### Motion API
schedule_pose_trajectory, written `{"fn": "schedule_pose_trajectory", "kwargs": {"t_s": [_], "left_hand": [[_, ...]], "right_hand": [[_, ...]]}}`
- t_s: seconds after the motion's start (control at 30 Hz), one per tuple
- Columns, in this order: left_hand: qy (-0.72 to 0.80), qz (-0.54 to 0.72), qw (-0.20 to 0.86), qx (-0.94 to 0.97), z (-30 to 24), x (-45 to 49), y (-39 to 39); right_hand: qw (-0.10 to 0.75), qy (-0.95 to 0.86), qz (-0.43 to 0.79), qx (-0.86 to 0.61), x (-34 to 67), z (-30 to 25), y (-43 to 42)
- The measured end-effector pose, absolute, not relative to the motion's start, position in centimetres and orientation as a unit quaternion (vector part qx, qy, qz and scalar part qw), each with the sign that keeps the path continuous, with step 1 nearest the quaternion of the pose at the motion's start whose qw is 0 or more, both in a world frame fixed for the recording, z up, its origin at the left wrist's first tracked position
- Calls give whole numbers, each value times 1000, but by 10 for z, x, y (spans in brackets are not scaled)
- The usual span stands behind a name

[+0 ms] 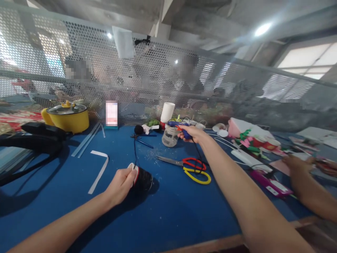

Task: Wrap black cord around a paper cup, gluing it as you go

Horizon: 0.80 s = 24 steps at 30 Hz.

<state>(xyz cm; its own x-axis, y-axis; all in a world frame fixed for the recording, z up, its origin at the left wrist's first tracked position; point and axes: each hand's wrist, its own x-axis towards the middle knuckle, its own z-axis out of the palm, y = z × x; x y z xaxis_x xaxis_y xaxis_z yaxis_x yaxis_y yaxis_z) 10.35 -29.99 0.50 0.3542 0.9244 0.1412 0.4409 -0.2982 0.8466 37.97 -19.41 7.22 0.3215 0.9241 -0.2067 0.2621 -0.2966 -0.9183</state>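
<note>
In the head view, my hands are well apart. My left hand (121, 182) is clamped on the rim of a black cylinder (144, 179), tilted low over the blue worktop (147, 221); a black cord (135, 151) runs up from it. My right hand (193, 133) grips a blue glue gun (175, 123) by the clear jar (169, 139). Scissors (180, 163) lie open between my forearms.

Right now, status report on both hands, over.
Left hand gripping black cylinder. Right hand gripping blue glue gun. Possibly in the way: scissors lying nearby.
</note>
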Motion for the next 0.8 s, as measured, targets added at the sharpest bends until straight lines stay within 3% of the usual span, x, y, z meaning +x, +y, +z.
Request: {"fn": "schedule_pose_trajectory", "kwargs": {"t_s": [0.23,0.47,0.5,0.6,0.7,0.8], "left_hand": [[472,317,374,733,8,103,-301],[439,312,326,777,6,103,-302],[432,309,321,784,6,103,-302],[405,309,306,804,7,103,-304],[365,308,287,830,9,103,-307],[344,296,285,844,10,102,-309]], "right_hand": [[335,-455,327,-758,381,80,-193],[378,-531,133,-747,347,90,-245],[370,-597,165,-692,333,83,-255],[297,-679,419,-525,290,55,-274],[280,-671,504,-467,259,32,-280],[332,-642,539,-433,248,24,-280]]}}
